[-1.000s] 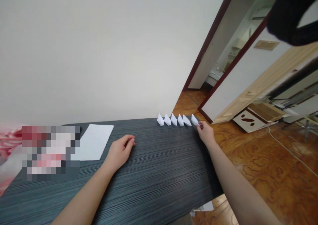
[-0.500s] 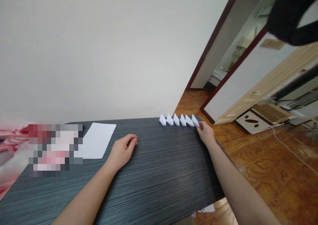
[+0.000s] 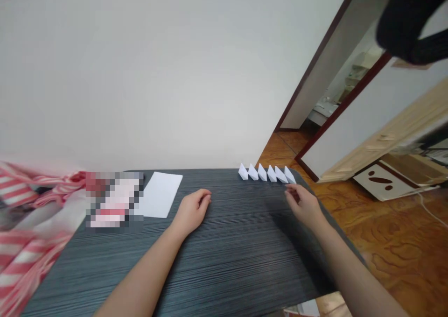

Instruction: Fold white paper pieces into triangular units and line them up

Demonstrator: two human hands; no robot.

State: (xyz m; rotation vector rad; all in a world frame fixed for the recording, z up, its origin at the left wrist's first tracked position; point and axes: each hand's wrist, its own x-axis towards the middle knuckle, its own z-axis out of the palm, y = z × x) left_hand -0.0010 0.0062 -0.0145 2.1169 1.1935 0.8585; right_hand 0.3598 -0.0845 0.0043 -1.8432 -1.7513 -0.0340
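Several small folded white paper shapes, like paper boats (image 3: 262,172), stand in a row along the table's far right edge. Just in front of the rightmost folded paper (image 3: 289,175) is my right hand (image 3: 305,206), its fingers loosely bent and parted from the thumb, holding nothing. My left hand (image 3: 192,212) rests on the dark table (image 3: 224,261) near its middle, loosely curled with thumb and fingers together; nothing shows in it. Left of it lies a stack of white paper sheets (image 3: 160,194).
A blurred-out pinkish rectangular item (image 3: 117,200) lies at the table's left. Red-and-white striped cloth (image 3: 24,256) is beyond that edge. The white wall (image 3: 157,74) borders the table's far side. At right, a cream box (image 3: 378,179) stands on the wooden floor (image 3: 392,233).
My right hand has let go of the rightmost folded paper and drawn back toward me. My left hand keeps its place on the table. The whole view has shifted, moving everything rightward.
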